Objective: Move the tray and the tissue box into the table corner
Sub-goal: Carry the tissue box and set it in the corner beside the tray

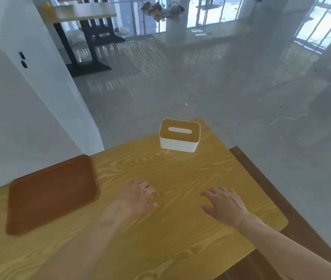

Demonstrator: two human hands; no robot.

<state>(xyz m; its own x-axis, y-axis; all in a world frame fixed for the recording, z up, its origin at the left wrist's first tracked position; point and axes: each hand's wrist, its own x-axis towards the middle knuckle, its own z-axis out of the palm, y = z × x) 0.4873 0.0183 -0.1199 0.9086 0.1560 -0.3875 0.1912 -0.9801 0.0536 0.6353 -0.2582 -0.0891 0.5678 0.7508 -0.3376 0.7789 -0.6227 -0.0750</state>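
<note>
Two bare hands hover over the table (160,239), neither holding anything. Nearer the tray (51,194), the left hand (138,197) is smeared by motion blur; its fingers look loosely spread, though I cannot tell whether they touch the wood. On the far side from the tray, the right hand (224,206) is sharper, palm down, fingers apart. Left of the hands, the tray lies flat against the wall (19,118), its edges blurred. Beyond the hands, the box (179,136) sits near the table's far edge, well apart from the tray. Both forearms are cut off by the bottom edge.
</note>
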